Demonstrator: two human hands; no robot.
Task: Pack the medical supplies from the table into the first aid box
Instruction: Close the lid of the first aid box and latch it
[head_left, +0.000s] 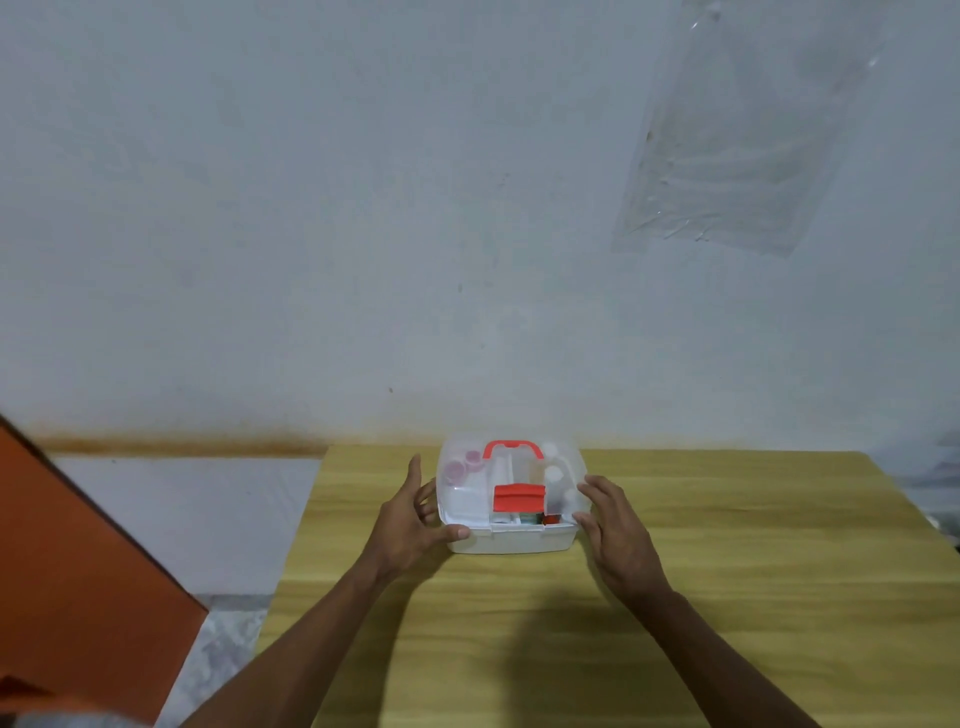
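The left hand (410, 519) cups the left end of the box (511, 538), thumb laid along the front corner of the white base and fingers (427, 493) spread against the side of the clear lid (467, 483); they lie open on the plastic, bracing it, not pinching. The box sits on the surface (727, 545) near its far edge, close to the wall (363, 208). The lid is down over the base or almost so, and the red latch (518, 498) at the front appears not yet pressed home, though that is hard to tell. Through the lid, pale caps and bottles show inside, with small items by the front wall; a red handle (513, 448) arches over the top. The right hand (615, 525) rests on the right end, fingers loosely apart along the lid's edge.

The step looks to be closing up. To do it well, both hands should press evenly so the lid seats all round, with nothing tall propping it, before the latch is snapped; the left hand can steady the base meanwhile. Light plastic will slide on smooth wood, so push down, not forward.

The surface is yellow wood grain, and no loose supplies show on it. An orange panel (78, 571) leans at far left, pale floor beside it. A plastic sheet (737, 156) clings to the bluish wall at upper right.
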